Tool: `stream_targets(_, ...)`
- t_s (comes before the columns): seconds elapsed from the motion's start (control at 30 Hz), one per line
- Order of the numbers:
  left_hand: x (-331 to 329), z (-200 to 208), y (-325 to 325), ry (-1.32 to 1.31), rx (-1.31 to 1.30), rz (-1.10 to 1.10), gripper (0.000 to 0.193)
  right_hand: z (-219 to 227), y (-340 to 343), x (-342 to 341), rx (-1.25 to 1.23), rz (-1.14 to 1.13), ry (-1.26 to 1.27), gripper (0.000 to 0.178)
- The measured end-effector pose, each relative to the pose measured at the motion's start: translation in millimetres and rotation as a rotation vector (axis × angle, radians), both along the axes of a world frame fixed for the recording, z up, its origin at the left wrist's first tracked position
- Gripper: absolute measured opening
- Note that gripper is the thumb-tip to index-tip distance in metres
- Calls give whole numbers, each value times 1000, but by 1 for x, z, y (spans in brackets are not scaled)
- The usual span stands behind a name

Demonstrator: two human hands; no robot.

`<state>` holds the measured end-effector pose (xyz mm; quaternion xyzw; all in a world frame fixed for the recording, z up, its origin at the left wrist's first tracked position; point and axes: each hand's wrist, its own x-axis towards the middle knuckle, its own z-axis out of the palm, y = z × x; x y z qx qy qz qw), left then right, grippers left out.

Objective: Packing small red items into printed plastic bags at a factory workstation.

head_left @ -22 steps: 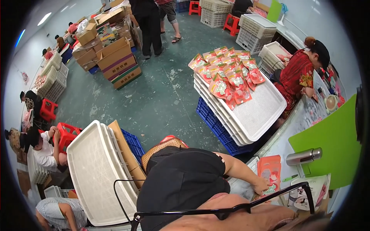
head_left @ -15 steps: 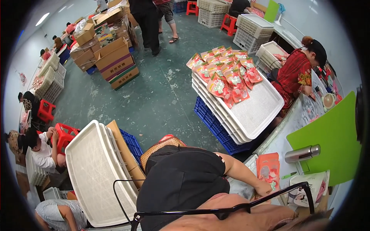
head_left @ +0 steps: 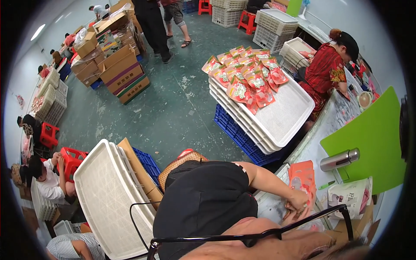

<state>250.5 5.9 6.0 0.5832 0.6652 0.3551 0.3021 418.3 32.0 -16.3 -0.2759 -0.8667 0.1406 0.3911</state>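
My left hand (head_left: pixel 297 200), on the arm at the picture's right, rests on the near end of a fanned stack of flat red pouches (head_left: pixel 302 169) on the table. Its fingers are bent and seem to pinch the edge of a pouch. Just below, part of my right hand (head_left: pixel 308 212) shows against the pouches. Its arm is hidden by my head and the black glasses frame (head_left: pixel 242 238), so its grip is unclear. A clear plastic piece (head_left: pixel 314 225) lies close by, partly behind the frame.
Beside the stack are a steel flask (head_left: pixel 340 160), a green-handled tool (head_left: pixel 326 185), a white bag (head_left: pixel 350 197) and a green board (head_left: pixel 372 143). Filled red pouches (head_left: pixel 247 78) lie on stacked white trays (head_left: pixel 290 123). More trays (head_left: pixel 106 195) stand at left. A co-worker in red (head_left: pixel 325 65) sits at the table.
My left hand has moved up onto the near end of the red pouches, and fingers of my right hand now show below it. The whole view has shifted slightly.
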Motion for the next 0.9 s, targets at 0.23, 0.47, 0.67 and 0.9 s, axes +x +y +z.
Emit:
stream_targets(0.23, -12, 18, -30, -570, -206, -152, 40, 5, -32, 19, 139, 37, 39, 33)
stream_targets(0.47, -10, -37, -22, -727, -161, -135, 21, 79, -84, -7, 436, 63, -299, 14)
stream_targets(0.67, 9, 30, -47, -178, -27, -282, 20, 75, -109, -1, 297, 111, -464, 12)
stream_targets(0.9, 11, 77, -90, 336, -72, -222, 17, 89, -126, -23, -325, 251, -691, 40)
